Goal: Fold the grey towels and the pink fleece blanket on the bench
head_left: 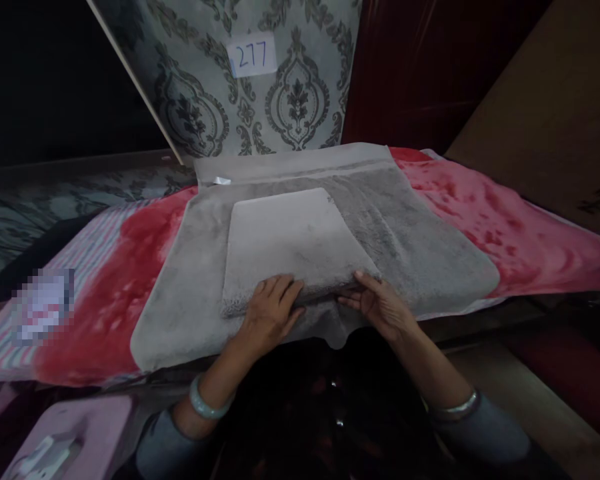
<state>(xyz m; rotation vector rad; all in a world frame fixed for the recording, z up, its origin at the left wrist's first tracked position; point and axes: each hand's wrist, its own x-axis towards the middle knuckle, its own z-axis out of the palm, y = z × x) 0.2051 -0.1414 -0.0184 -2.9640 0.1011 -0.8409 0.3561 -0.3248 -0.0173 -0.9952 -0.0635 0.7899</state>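
Observation:
A grey plush mat (290, 233), folded into a thick pad with its pale backing up, lies on a larger spread grey plush mat (175, 287). Across the near edge of the folded mat rests my left hand (273, 310), its fingers laid over the top and its thumb apart in front of the edge. My right hand (380, 303) grips the near right corner, thumb above and fingers partly underneath. A small white tag (222, 181) shows near the far edge of the spread mat.
Beneath the mat is a red and pink patterned blanket (480, 220) with a striped part (95, 247) at left. Papered wall behind carries a paper marked 277 (253, 55). A pink stool (95, 427) holding a white object (50, 460) stands at lower left. Brown board (555, 120) leans at right.

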